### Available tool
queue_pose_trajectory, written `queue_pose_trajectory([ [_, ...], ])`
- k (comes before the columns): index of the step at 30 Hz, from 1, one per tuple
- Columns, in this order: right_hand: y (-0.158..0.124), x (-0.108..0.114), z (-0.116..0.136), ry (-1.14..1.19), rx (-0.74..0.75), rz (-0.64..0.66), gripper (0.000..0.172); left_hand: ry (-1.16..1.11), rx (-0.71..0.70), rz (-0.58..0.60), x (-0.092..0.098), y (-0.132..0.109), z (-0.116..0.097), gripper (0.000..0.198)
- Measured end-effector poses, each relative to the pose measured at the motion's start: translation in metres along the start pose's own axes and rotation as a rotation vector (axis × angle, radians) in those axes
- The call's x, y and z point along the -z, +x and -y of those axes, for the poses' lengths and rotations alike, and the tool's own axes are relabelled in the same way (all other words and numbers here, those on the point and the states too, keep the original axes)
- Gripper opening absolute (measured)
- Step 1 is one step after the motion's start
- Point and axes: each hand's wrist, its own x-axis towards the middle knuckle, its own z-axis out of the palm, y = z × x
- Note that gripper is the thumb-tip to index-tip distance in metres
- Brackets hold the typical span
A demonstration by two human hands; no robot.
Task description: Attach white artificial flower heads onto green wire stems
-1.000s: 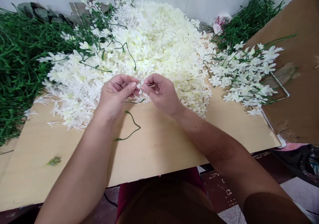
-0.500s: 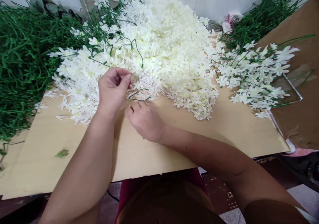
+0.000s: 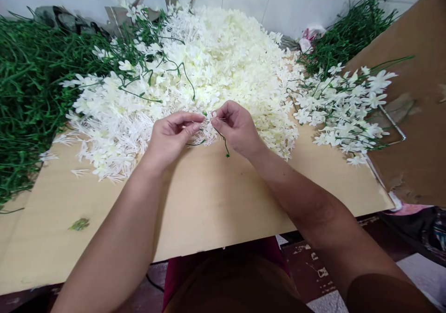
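My left hand (image 3: 172, 136) and my right hand (image 3: 237, 127) meet over the near edge of a big heap of loose cream-white artificial flowers (image 3: 209, 67). Both pinch a small white flower (image 3: 210, 116) between their fingertips. My right hand also holds a thin green wire stem (image 3: 225, 146), whose end hangs below the palm. The wooden board (image 3: 209, 201) lies under both forearms.
A mass of green stems (image 3: 24, 94) fills the left side. Finished sprays of white flowers on green stems (image 3: 348, 104) lie at the right, beside a brown cardboard sheet (image 3: 418, 118). More green stems (image 3: 348, 29) are at the back right. A green scrap (image 3: 79, 224) lies on the board.
My right hand dropped to the board and picked up the green stem, then rose back to meet my left hand at the flower.
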Motion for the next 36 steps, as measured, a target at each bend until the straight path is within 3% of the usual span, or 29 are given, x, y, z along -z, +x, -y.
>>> queue_pose_trajectory([
  [4, 0.001, -0.007, -0.002, 0.257, -0.107, -0.004, 0.050, -0.039, -0.101, -0.043, -0.010, -0.001, 0.004, 0.017],
  [8, 0.000, -0.013, 0.000, 0.374, -0.210, 0.043, 0.058, -0.057, -0.098, -0.130, -0.015, -0.001, 0.004, 0.016],
  [13, 0.000, -0.008, 0.006, 0.354, -0.245, 0.053, 0.055, -0.067, 0.019, -0.162, -0.016, -0.002, -0.006, 0.017],
  [17, 0.001, 0.002, 0.011, 0.357, -0.264, 0.031, 0.050, -0.057, 0.027, -0.121, -0.014, -0.001, -0.010, 0.019],
  [23, 0.002, 0.012, 0.016, 0.425, -0.314, 0.146, 0.048, -0.011, 0.094, -0.059, -0.015, -0.003, -0.009, 0.014],
  [28, 0.002, 0.014, 0.017, 0.444, -0.361, 0.190, 0.049, -0.053, 0.128, -0.074, -0.016, -0.002, -0.010, 0.016],
  [36, 0.003, 0.013, 0.017, 0.405, -0.371, 0.158, 0.047, -0.036, 0.151, -0.045, -0.013, -0.003, -0.012, 0.020],
])
